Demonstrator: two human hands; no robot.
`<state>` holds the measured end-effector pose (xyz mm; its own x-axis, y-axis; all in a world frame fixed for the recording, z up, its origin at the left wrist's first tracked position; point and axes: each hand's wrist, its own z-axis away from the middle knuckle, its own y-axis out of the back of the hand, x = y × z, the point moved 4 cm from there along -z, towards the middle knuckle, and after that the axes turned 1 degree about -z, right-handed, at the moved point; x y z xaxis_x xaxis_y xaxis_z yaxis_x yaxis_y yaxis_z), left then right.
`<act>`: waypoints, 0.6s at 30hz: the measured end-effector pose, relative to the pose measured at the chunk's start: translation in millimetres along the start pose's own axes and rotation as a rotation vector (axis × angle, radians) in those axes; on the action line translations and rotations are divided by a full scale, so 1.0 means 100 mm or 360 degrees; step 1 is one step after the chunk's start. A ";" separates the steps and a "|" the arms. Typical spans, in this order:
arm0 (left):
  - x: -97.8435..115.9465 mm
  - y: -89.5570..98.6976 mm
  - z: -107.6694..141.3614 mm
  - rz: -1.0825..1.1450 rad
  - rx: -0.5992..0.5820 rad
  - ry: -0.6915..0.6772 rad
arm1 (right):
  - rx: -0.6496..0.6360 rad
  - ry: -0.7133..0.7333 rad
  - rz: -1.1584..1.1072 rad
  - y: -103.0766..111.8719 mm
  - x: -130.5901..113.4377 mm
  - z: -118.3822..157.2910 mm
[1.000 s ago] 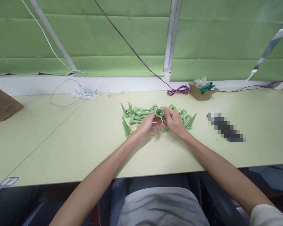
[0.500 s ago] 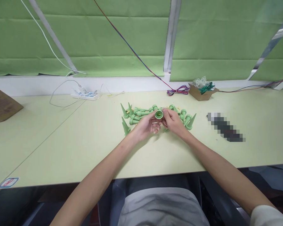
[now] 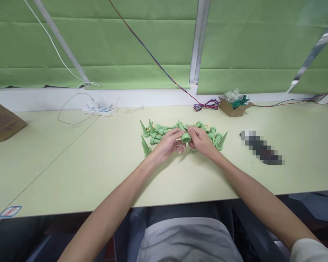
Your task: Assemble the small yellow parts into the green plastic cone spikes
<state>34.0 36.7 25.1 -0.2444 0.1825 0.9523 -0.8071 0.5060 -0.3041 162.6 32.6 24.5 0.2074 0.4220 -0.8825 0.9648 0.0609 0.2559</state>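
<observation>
A green plastic watering spike (image 3: pixel 186 138) is held just above the table, its round, wide end tilted down toward me. My left hand (image 3: pixel 170 144) grips it from the left, with thumb and index finger on its side and the other fingers curled below. From the right, my right hand (image 3: pixel 201 141) pinches it at the side. Several more green spikes (image 3: pixel 156 139) lie in a heap behind and left of my hands, some standing point up. Others, among them one upright cone (image 3: pixel 222 141), are by my right wrist. Small yellow pieces (image 3: pixel 206 125) show among them.
At the back right stands a small cardboard box (image 3: pixel 231 108) with clear and green plastic in it. A coiled red-blue wire (image 3: pixel 207 104) lies beside it. A power strip (image 3: pixel 100 110) is at the back left, a brown bag (image 3: pixel 4 122) at far left, a blurred dark object (image 3: pixel 262 148) at right.
The spike between my hands has tipped: its open end faced me and now points downward, so its side shows. Both hands stay in nearly the same place.
</observation>
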 end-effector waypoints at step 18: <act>0.04 -0.02 0.04 -0.1606 0.0263 -0.0868 | 0.0012 -0.0139 0.0257 0.06 0.14 -0.08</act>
<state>32.2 32.7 30.1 0.3840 -0.6495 0.6562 -0.8176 0.0910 0.5685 170.0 45.9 16.7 0.3729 0.3453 -0.8612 0.9189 -0.0084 0.3945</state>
